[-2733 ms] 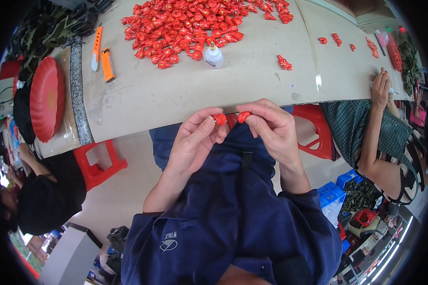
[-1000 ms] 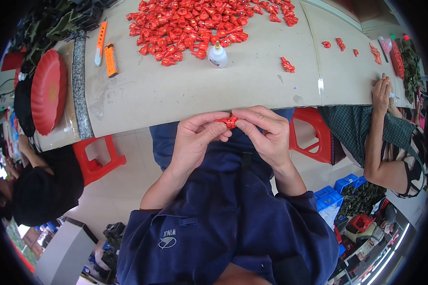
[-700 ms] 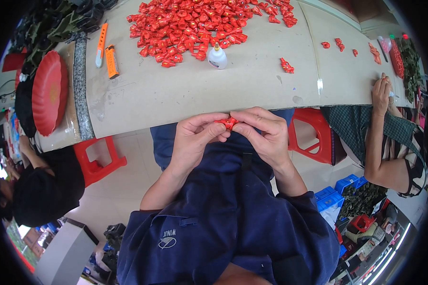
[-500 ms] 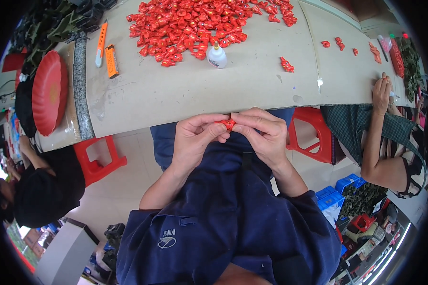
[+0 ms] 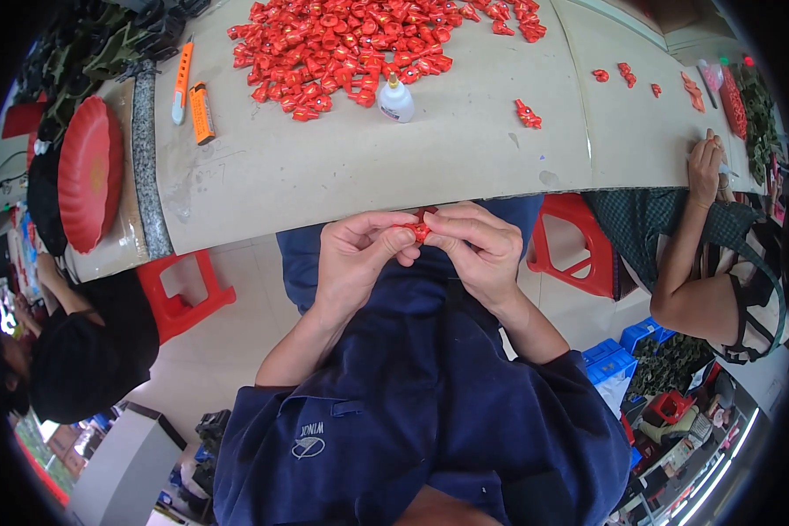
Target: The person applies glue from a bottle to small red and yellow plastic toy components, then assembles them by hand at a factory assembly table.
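Between my fingertips, just off the table's front edge, is a small red plastic piece (image 5: pixel 419 231). My left hand (image 5: pixel 365 251) pinches it from one side with thumb and fingers. My right hand (image 5: pixel 477 248) grips its other side the same way. The fingers cover much of the piece, so its full shape is hidden. Beyond the hands, a large heap of similar red pieces (image 5: pixel 333 44) lies on the grey table (image 5: pixel 324 167). A small white squeeze bottle (image 5: pixel 395 101) with a narrow tip stands upright against the heap's near side. One red piece (image 5: pixel 527 114) lies apart on the right.
An orange utility knife (image 5: pixel 182 83) and an orange-and-black small box (image 5: pixel 202 114) lie at left. Farther left is a red scalloped tray (image 5: pixel 90 174). Co-workers sit on both sides; one's hand (image 5: pixel 704 167) rests near the right table edge. Red stools (image 5: pixel 579 250) flank me.
My right hand has shifted slightly left against the red piece, and a bit more red shows above the fingertips. Both hands keep their pinch. The view has shifted slightly.
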`<action>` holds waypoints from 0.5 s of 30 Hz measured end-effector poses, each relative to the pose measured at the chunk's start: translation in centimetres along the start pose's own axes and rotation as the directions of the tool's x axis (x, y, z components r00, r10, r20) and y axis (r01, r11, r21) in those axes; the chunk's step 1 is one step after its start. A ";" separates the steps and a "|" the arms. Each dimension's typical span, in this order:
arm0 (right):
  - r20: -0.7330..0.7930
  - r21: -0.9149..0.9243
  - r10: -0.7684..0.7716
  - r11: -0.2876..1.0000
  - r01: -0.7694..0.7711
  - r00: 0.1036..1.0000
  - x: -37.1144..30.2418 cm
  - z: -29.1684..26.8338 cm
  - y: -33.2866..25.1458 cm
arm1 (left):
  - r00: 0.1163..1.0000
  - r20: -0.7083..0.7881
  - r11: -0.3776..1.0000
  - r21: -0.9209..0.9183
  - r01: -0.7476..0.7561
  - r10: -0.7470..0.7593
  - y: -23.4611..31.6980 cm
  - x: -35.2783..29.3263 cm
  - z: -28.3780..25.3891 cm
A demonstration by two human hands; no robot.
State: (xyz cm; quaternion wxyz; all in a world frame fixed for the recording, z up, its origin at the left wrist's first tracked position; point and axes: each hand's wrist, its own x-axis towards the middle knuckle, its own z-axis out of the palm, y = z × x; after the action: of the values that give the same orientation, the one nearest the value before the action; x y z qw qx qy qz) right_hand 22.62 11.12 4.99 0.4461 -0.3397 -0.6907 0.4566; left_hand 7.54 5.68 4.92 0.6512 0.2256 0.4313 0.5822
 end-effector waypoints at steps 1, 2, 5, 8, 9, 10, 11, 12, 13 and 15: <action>-0.016 0.003 -0.009 1.000 0.009 1.000 -0.1 0.1 0.1 | 1.000 -0.001 1.000 0.000 0.000 0.000 0.0 0.0 0.0; -0.016 0.004 -0.009 1.000 0.009 1.000 -0.1 0.1 0.1 | 1.000 -0.006 1.000 0.000 0.003 -0.003 -0.1 0.0 0.0; -0.030 -0.010 -0.029 1.000 0.029 0.999 -0.4 0.2 0.2 | 1.000 -0.012 1.000 0.007 0.000 0.000 0.0 -0.1 0.1; -0.043 -0.031 -0.062 0.998 0.061 0.997 -0.6 0.4 0.5 | 1.000 -0.002 0.999 0.041 -0.027 0.027 -0.1 -0.2 0.0; -0.048 -0.031 -0.113 0.993 0.112 0.992 -0.6 0.4 0.5 | 0.999 0.007 0.996 0.069 -0.049 0.048 -0.1 -0.2 0.0; -0.053 -0.030 -0.165 0.986 0.164 0.985 -0.6 0.4 0.5 | 0.999 0.007 0.996 0.070 -0.049 0.049 0.0 -0.3 -0.1; -0.054 -0.029 -0.166 0.986 0.165 0.985 -0.7 0.4 0.4 | 0.998 0.020 0.994 0.093 -0.064 0.063 0.1 -0.4 -0.1; -0.056 -0.024 -0.171 0.985 0.170 0.984 -0.8 0.5 0.3 | 0.997 0.034 0.990 0.115 -0.080 0.076 0.2 -0.5 -0.1; -0.058 -0.020 -0.173 0.985 0.172 0.983 -0.8 0.5 0.3 | 0.997 0.034 0.990 0.115 -0.078 0.075 0.2 -0.5 -0.1; -0.064 -0.039 -0.190 0.981 0.188 0.980 -0.9 0.5 0.3 | 0.997 0.039 0.992 0.101 -0.071 0.067 0.2 -0.5 0.0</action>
State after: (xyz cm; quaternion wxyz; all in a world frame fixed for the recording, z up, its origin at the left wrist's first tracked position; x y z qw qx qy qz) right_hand 22.45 10.30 4.35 0.5048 -0.2950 -0.7120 0.3889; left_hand 7.44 5.28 5.20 0.6259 0.2836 0.4408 0.5775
